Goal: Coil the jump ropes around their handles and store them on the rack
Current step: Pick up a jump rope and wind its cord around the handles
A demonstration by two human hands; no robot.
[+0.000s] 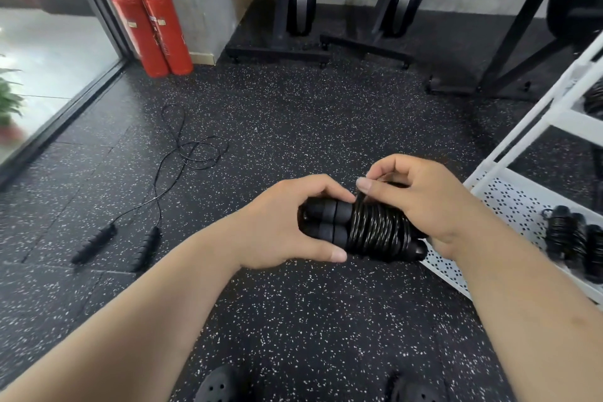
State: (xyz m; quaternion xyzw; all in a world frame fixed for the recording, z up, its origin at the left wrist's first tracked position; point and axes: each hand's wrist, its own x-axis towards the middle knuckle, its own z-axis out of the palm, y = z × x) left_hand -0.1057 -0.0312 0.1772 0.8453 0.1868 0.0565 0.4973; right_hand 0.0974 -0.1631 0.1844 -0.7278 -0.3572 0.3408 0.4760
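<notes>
The left hand (287, 222) is closed around two matte, foam-like black handles (328, 222) laid side by side, held above the speckled rubber floor (293, 320). Glossy black rope (378, 230) winds round them in tight coils, and the right hand (421, 202) pinches a strand at the top of the coil. A second jump rope (153, 206) lies loose on the floor to the left, its ribbed handles apart. On the white perforated rack (509, 202) rest coiled bundles (574, 238). Two red extinguishers (153, 23) stand by the wall — labels unreadable.
</notes>
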